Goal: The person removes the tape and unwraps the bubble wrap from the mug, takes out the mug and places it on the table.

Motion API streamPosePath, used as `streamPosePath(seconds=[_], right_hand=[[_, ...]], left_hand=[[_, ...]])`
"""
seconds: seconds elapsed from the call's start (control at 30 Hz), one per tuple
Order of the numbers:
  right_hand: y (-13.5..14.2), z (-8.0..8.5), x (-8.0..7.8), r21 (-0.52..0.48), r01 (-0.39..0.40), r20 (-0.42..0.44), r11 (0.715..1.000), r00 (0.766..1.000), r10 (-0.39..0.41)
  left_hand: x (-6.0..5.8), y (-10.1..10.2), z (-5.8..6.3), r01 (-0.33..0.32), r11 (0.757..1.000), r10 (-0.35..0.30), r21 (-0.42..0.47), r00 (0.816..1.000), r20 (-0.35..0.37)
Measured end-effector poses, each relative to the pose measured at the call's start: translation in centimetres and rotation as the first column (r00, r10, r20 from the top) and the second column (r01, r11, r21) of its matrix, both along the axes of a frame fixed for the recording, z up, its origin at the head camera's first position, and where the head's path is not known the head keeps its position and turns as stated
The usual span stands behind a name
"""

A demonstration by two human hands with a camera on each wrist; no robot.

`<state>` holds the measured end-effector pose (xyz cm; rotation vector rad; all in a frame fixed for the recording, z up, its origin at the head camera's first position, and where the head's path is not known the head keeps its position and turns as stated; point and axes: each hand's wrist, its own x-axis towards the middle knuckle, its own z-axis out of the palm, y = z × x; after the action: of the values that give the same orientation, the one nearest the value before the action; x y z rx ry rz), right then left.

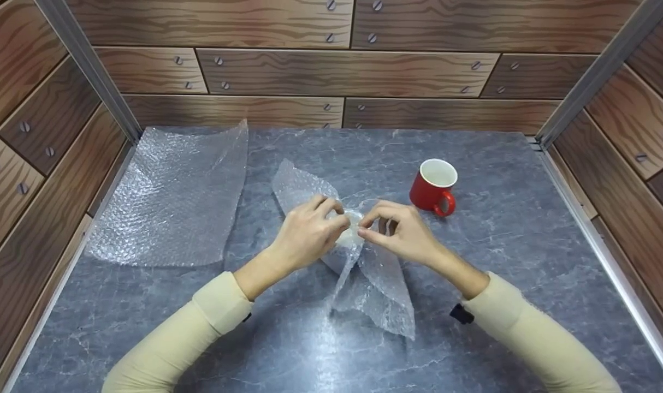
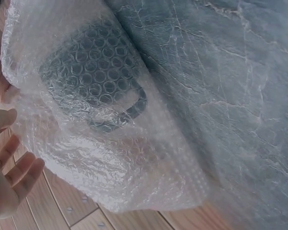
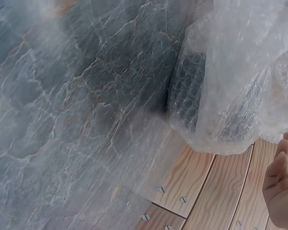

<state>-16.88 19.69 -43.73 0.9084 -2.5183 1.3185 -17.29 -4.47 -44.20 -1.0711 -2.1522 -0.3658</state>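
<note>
Bubble wrap point(image 1: 375, 289) stands loosely gathered around a dark mug point(image 2: 93, 67), whose handle shows through the plastic in the left wrist view. My left hand point(image 1: 309, 229) pinches the wrap's upper edge between thumb and forefinger, its other fingers spread loosely. Opposite it, my right hand point(image 1: 400, 229) pinches the wrap near the top with thumb and fingertips. Loose flaps of wrap stick out toward the back left and the front right. In the right wrist view, folded layers partly cover the dark mug point(image 3: 186, 86).
A red mug point(image 1: 430, 191) with a white inside stands upright to the back right, its handle toward the front. At the left lies a flat sheet of bubble wrap point(image 1: 173, 202), its far right corner curled up. Wood-patterned walls point(image 1: 342, 71) enclose the grey marbled table point(image 1: 506, 229).
</note>
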Motion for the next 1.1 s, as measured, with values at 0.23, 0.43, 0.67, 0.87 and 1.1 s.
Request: streamPosePath(seconds=[0.23, 0.43, 0.67, 0.87, 1.1], right_hand=[[0.7, 0.0, -0.2, 0.039, -0.011, 0.004, 0.999, 1.0, 0.011], [1.2, -0.2, -0.5, 0.141, -0.017, -0.03, 0.99, 0.999, 0.021], [1.5, -0.6, -1.2, 0.266, 0.001, -0.071, 0.964, 0.997, 0.019], [1.2, -0.8, -1.7, 0.345, -0.006, -0.065, 0.939, 0.997, 0.03], [0.6, -1.3, -2.2, 0.4, -0.006, -0.053, 0.917, 0.998, 0.029]], left_hand=[[0.1, -0.3, 0.0, 0.005, 1.0, -0.005, 0.015, 1.0, -0.003], [0.5, -0.9, 0.1, -0.005, 1.0, 0.004, 0.014, 0.999, 0.037], [1.0, -1.8, 0.5, -0.007, 1.0, 0.007, 0.002, 0.999, 0.039], [1.6, -2.7, 0.6, -0.009, 1.0, 0.008, 0.012, 1.0, 0.028], [2.4, -3.7, 0.3, -0.009, 0.999, 0.008, 0.038, 1.0, 0.026]])
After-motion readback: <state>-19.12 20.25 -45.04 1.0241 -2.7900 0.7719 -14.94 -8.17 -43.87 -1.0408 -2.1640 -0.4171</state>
